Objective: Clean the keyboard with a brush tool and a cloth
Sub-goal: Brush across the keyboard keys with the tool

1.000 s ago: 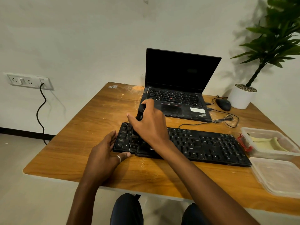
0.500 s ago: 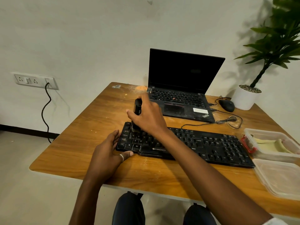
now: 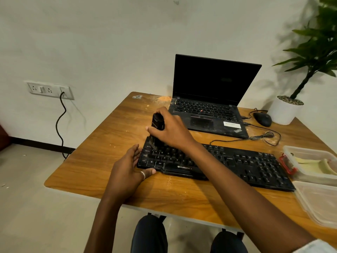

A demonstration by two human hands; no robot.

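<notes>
The right hand has tipped the brush tool from a lean to nearly upright, bristles on the far-left corner keys of the keyboard. Its fingers curl round the black handle. The left hand, fingers straight, braces the keyboard's left end, thumb at its near edge. Short, light flicks off that left end should clear grit best.

- Soft, even indoor light covers my brown wooden table; nothing is washed out or lost in dark.
- The green leafy plant in a white pot throws a blurry grey shadow leftward onto the white wall.
- The black cable casts a faint shadow to its right.
- The wide lens bends the table edges.
- My right hand looks slightly soft.
</notes>
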